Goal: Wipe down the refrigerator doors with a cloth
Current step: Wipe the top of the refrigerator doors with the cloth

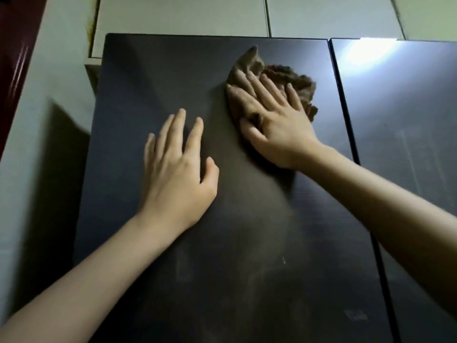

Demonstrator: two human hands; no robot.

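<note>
One brown cloth (300, 81) lay bunched against the left refrigerator door (148, 82), toward one o'clock on that panel and close to the seam with the right refrigerator door (408, 125). The right hand (277, 122) pressed it flat, fingers (258, 89) spread and nearly straight, not curled round it, with a small fold of fabric poking up beside the thumb. The left hand (178, 169) rested at eight o'clock from the cloth, well apart from it, palm on the bare panel with its fingers straight and holding nothing.

The cloth looked soft, light and limp, likely to wad up and slip out from under a loose palm on so smooth a surface. A broad, flat press over its middle probably suits it better than a pinch at an edge.

By count: one cloth, two dark doors, two hands. Faint smears showed toward six o'clock on the left door, and streaks on the right one, so much wiping probably remained. White cabinet fronts (185, 16) sat at twelve o'clock.
</note>
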